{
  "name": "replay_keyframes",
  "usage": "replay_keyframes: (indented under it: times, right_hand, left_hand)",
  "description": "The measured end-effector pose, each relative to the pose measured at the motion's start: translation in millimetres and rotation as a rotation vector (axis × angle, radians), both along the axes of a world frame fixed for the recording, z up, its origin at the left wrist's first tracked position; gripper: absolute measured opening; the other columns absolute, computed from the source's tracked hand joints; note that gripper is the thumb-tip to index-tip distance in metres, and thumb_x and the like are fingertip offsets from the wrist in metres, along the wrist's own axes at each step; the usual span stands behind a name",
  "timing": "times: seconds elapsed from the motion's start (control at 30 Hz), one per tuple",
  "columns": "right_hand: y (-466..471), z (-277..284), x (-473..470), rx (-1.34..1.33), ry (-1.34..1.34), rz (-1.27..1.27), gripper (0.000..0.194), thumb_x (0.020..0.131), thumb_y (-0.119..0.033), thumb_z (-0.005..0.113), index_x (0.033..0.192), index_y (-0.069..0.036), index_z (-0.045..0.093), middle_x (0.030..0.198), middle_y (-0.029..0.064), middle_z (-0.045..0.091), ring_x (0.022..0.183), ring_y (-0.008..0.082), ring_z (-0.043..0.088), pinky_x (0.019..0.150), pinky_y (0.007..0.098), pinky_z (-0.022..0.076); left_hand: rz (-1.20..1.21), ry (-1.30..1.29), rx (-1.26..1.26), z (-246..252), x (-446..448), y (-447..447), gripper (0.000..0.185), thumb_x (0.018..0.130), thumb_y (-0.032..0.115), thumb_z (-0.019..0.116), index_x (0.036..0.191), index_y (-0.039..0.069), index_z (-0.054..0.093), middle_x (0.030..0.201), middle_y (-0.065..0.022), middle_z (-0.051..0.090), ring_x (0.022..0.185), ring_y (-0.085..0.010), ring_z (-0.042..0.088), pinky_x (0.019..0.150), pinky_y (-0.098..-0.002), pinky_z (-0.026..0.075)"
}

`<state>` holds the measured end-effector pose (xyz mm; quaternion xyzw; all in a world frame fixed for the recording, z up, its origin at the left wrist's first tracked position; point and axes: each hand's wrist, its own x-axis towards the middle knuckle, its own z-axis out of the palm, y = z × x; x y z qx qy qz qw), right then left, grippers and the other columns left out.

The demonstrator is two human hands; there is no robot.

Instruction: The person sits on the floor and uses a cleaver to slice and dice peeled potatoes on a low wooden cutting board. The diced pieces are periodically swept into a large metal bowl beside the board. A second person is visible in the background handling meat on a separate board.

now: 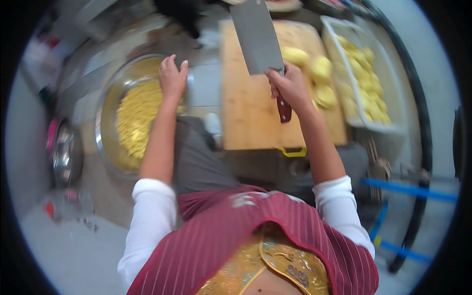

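Observation:
My right hand (289, 86) grips a cleaver (258, 40) by its dark red riveted handle, the broad steel blade pointing away from me over a wooden cutting board (250, 121). Several peeled potatoes (321, 68) lie on the board's right side. Over the right part of a wide steel basin (101, 125), my left hand (173, 79) is raised with the fingers apart and nothing in it. Chopped yellow pieces, perhaps potato, (136, 114) fill much of that basin.
Right of the board stands a white plastic tub (376, 127) holding many peeled potatoes (363, 81). A yellow handle (293, 152) juts from the board's near edge. Another metal bowl (64, 155) is at the far left. Blue bars (409, 190) and a dark hose (416, 99) are at the right.

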<state>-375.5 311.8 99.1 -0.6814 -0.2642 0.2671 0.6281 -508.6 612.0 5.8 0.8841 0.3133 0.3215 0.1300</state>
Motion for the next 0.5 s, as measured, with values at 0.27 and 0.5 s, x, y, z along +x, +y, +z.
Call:
replay_keyframes:
  times: [0.27, 0.5]
  right_hand:
    - [-197, -44, 45, 0.047, 0.09, -0.623, 0.017, 0.09, -0.015, 0.064, 0.094, -0.003, 0.053, 0.061, -0.0015, 0.046, 0.044, 0.0064, 0.043, 0.043, 0.0239, 0.0449]
    - [-204, -84, 56, -0.242, -0.127, -0.585, 0.023, 0.086, -0.016, 0.063, 0.101, 0.001, 0.059, 0.065, 0.0093, 0.06, 0.05, 0.0172, 0.058, 0.051, 0.0322, 0.0503]
  left_hand:
    - [-0.854, 0.173, -0.008, -75, 125, -318, 0.062, 0.079, 0.035, 0.073, 0.135, 0.021, 0.051, 0.139, -0.0168, 0.043, 0.126, -0.0382, 0.043, 0.104, -0.0505, 0.035]
    - [-0.671, 0.314, 0.021, -105, 136, -282, 0.062, 0.077, 0.034, 0.074, 0.133, 0.02, 0.053, 0.131, -0.018, 0.047, 0.119, -0.0364, 0.045, 0.098, -0.0474, 0.039]
